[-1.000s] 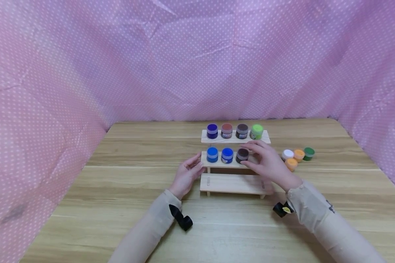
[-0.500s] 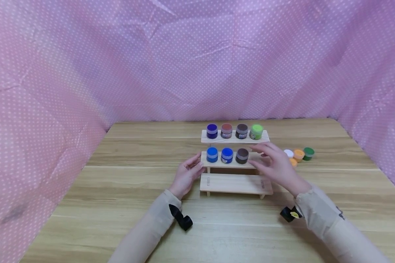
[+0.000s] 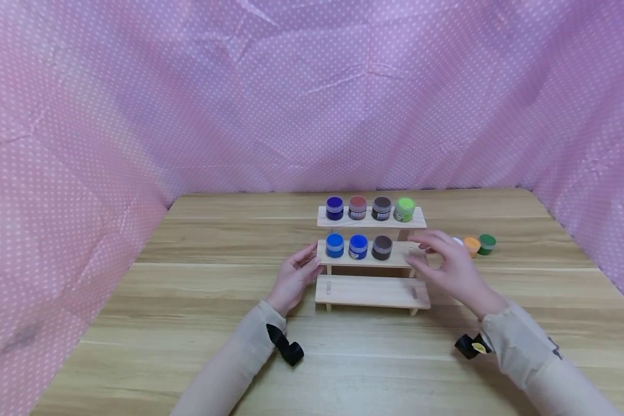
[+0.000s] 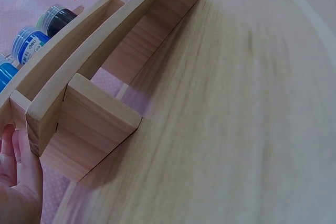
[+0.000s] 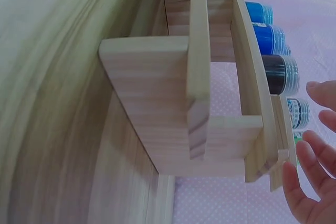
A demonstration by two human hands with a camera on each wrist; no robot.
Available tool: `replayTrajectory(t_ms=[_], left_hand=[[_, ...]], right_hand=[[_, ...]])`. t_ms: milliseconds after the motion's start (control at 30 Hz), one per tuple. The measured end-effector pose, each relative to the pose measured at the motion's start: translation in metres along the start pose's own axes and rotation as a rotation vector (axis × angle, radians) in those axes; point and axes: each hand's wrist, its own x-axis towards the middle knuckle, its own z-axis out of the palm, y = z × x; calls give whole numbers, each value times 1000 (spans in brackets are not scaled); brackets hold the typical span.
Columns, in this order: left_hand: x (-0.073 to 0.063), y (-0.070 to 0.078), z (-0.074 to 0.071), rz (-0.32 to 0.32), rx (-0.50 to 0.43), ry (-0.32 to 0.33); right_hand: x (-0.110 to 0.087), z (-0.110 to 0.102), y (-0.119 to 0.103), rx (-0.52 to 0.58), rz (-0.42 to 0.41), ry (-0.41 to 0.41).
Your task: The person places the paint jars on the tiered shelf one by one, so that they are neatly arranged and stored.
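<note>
A wooden tiered rack (image 3: 372, 290) stands mid-table. My left hand (image 3: 294, 279) holds the left end of its middle shelf, thumb toward the front and fingers partly hidden behind. On that shelf sit a light-blue paint jar (image 3: 335, 246), a blue paint jar (image 3: 358, 247) and a dark-brown paint jar (image 3: 382, 248). My right hand (image 3: 453, 270) hovers at the shelf's right end, fingers spread and loosely bent, with nothing between them. In the right wrist view its fingertips (image 5: 314, 88) are apart from the dark jar. The top shelf carries purple, reddish-brown, dark and lime-green paint jars (image 3: 404, 210).
Behind my right hand, on the table right of the rack, are an orange paint jar (image 3: 471, 247), a dark-green paint jar (image 3: 487, 244) and a partly hidden white one. A pink dotted cloth (image 3: 270, 115) hangs around the wooden table (image 3: 213, 248).
My right hand has let go of the dark-brown jar and moved right, now covering the nearer orange jar. The dark-brown jar stays on the middle shelf. My left hand has kept its place.
</note>
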Motion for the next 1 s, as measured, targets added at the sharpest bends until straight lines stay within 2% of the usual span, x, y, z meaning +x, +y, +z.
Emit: replayTrajectory(t_ms=[300,600,800,1000], left_hand=[[-1,-1,-1,20,-6,-23],[-2,-1,0,12,-32,-15],[-3,-2,1,6,-27,-7],[-4,-4,1,14,-15,-4]], right_hand=[[-8,-8,5,-42,17,2],[-14,-17,10,-67,57,26],[-15,-25,14,-32,34,57],[-20,-35,22,-84,54,56]])
